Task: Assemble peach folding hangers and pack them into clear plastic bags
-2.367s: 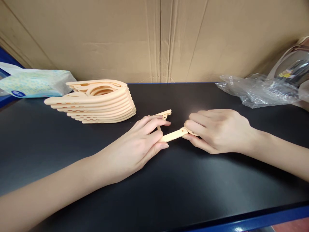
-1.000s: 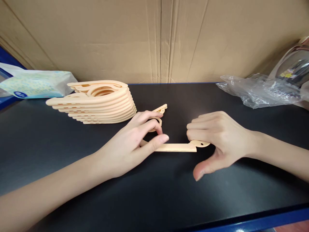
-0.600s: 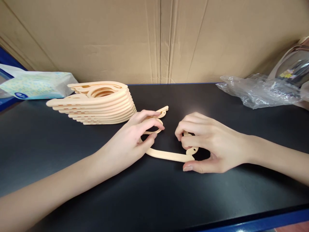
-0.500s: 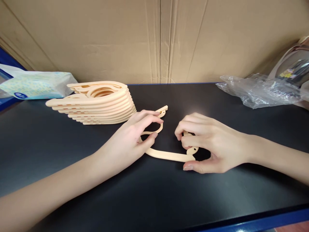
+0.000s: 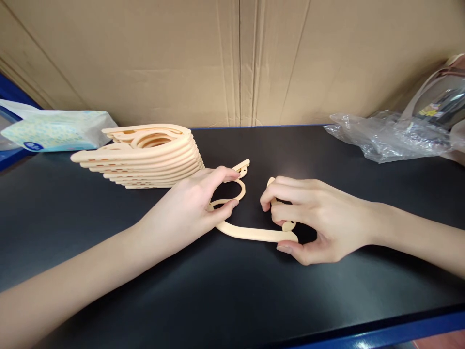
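A beige plastic folding clothes hanger [image 5: 250,233] lies on the black table between my hands, partly covered by them. My left hand [image 5: 201,196] grips its left side, with thumb and fingers spread around a curved loop. Beyond those fingertips a short hinged-looking end sticks out. My right hand [image 5: 308,213] curls its fingers over another beige part, whose rounded end with a small hole shows under the palm. The right thumb rests near the tip of the long bar. Exactly where the right fingers touch is hidden.
A neat stack of matching folded hangers [image 5: 145,157] stands just behind my left hand. A tissue pack [image 5: 61,130] lies at the back left, and crumpled clear plastic [image 5: 385,138] at the back right. Cardboard [image 5: 163,63] rises behind the black tabletop [image 5: 225,295].
The long bar's tip has shifted slightly right, towards my right thumb. A beige end now shows above my right fingers. My left index finger has drawn back a little from the loop.
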`<action>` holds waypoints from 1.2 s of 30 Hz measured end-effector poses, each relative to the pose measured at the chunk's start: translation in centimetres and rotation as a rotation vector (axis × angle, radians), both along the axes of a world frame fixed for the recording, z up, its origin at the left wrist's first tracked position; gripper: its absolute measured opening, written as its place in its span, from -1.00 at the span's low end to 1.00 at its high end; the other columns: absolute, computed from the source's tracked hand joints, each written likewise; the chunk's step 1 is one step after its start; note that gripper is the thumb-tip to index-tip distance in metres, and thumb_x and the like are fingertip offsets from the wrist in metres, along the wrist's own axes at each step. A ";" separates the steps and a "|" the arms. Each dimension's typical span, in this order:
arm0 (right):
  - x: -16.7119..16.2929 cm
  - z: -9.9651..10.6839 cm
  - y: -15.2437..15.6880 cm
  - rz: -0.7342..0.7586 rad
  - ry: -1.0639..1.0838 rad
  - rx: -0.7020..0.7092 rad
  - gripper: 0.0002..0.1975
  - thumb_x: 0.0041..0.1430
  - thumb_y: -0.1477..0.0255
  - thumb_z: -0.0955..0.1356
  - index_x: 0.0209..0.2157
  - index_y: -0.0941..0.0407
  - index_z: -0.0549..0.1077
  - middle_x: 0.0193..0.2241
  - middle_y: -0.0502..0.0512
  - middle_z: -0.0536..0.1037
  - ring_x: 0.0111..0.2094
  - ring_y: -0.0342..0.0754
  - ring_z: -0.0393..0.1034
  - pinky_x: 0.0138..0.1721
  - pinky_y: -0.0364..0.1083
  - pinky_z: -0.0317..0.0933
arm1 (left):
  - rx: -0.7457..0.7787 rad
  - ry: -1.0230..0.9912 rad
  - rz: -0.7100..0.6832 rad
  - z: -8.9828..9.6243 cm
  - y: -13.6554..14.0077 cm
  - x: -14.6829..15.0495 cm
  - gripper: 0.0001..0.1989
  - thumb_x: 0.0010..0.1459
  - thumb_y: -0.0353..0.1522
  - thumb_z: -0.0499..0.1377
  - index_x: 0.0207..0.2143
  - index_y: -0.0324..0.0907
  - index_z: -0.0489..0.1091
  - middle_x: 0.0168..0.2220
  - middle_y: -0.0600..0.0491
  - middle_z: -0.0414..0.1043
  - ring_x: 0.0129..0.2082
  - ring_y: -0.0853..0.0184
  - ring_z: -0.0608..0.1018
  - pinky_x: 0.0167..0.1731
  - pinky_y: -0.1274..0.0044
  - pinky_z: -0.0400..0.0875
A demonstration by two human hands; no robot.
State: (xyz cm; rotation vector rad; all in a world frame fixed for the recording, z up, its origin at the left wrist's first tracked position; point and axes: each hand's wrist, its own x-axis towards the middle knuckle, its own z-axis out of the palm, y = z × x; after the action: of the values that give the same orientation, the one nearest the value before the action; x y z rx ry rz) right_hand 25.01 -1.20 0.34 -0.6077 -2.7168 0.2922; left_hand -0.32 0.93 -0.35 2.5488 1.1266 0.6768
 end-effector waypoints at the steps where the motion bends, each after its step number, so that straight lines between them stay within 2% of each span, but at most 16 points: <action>1: 0.0 0.0 -0.1 0.001 0.001 -0.005 -0.84 0.17 0.42 0.33 -0.47 0.13 0.31 -0.25 0.15 0.44 -0.33 -0.10 0.19 -0.35 -0.11 0.15 | 0.011 0.003 0.002 0.0 0.0 0.0 -0.69 0.26 -0.26 0.14 0.02 -0.15 0.39 -0.01 0.01 0.51 -0.13 0.21 0.59 -0.16 0.39 0.46; 7: 0.1 -0.3 -0.3 0.010 -0.002 -0.024 -0.94 0.11 0.52 0.32 -0.43 0.13 0.33 -0.22 0.15 0.44 -0.29 -0.09 0.21 -0.31 -0.10 0.19 | 0.075 0.008 0.007 0.0 -0.2 0.0 -0.72 0.26 -0.27 0.16 -0.01 -0.17 0.40 -0.09 0.02 0.53 -0.20 0.23 0.60 -0.22 0.41 0.46; 9: 0.1 -0.3 -0.2 0.010 0.011 -0.020 -0.97 0.12 0.49 0.33 -0.37 0.14 0.37 -0.21 0.15 0.45 -0.29 -0.09 0.23 -0.34 -0.12 0.18 | 0.094 0.012 0.016 0.0 -0.2 0.0 -0.71 0.25 -0.27 0.17 0.00 -0.17 0.39 -0.09 0.01 0.53 -0.21 0.22 0.60 -0.23 0.40 0.46; 12: 0.0 -0.2 0.1 -0.045 0.044 0.087 -0.83 0.21 0.33 0.36 -0.31 0.16 0.39 -0.28 0.11 0.46 -0.33 -0.10 0.24 -0.37 -0.12 0.15 | 0.128 0.028 0.021 0.0 -0.2 -0.1 -0.72 0.22 -0.30 0.19 -0.02 -0.16 0.40 -0.11 0.03 0.54 -0.22 0.22 0.61 -0.25 0.42 0.46; 15: 0.1 0.0 0.4 -0.165 -0.002 0.267 -0.67 0.27 0.15 0.34 -0.38 0.14 0.37 -0.41 0.04 0.42 -0.42 -0.10 0.20 -0.41 -0.10 0.08 | 0.161 0.054 0.015 0.1 -0.2 -0.2 -0.74 0.20 -0.33 0.21 -0.05 -0.13 0.42 -0.14 0.06 0.56 -0.22 0.23 0.61 -0.25 0.44 0.45; 17: 0.1 0.1 0.5 -0.210 -0.063 0.338 -0.60 0.27 0.07 0.32 -0.40 0.13 0.37 -0.45 0.03 0.40 -0.45 -0.10 0.18 -0.42 -0.09 0.05 | 0.174 0.068 0.014 0.1 -0.3 -0.3 -0.75 0.20 -0.34 0.20 -0.06 -0.13 0.43 -0.15 0.07 0.57 -0.22 0.22 0.61 -0.22 0.44 0.46; 22: 0.0 0.0 0.3 -0.136 -0.086 0.344 -0.52 0.26 -0.02 0.30 -0.37 0.16 0.43 -0.38 0.09 0.46 -0.41 -0.06 0.25 -0.33 -0.07 0.13 | 0.169 0.067 0.033 0.1 -0.5 0.0 -0.75 0.22 -0.29 0.19 -0.07 -0.16 0.45 -0.13 0.04 0.59 -0.22 0.20 0.61 -0.18 0.42 0.47; 27: -0.6 -0.1 -0.5 -0.002 -0.059 0.313 -0.62 0.28 0.12 0.34 -0.32 0.19 0.45 -0.38 0.12 0.47 -0.37 -0.04 0.25 -0.25 -0.03 0.18 | 0.154 0.036 0.060 -0.1 -0.5 0.2 -0.75 0.23 -0.27 0.19 -0.08 -0.16 0.46 -0.14 0.04 0.59 -0.24 0.20 0.62 -0.24 0.42 0.47; 36: -0.9 -0.2 -1.0 0.071 -0.020 0.252 -0.81 0.25 0.36 0.36 -0.32 0.23 0.47 -0.35 0.15 0.51 -0.33 -0.02 0.32 -0.24 -0.01 0.22 | 0.164 0.039 0.049 -0.1 -0.6 0.3 -0.78 0.26 -0.28 0.18 -0.09 -0.17 0.47 -0.10 0.02 0.59 -0.19 0.20 0.62 -0.21 0.43 0.46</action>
State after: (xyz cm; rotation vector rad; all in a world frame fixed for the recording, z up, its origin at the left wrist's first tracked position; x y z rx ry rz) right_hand 24.13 -2.19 0.17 -0.4452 -2.7386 -0.0406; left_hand -0.06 0.31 -0.43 2.6888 1.1953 0.7644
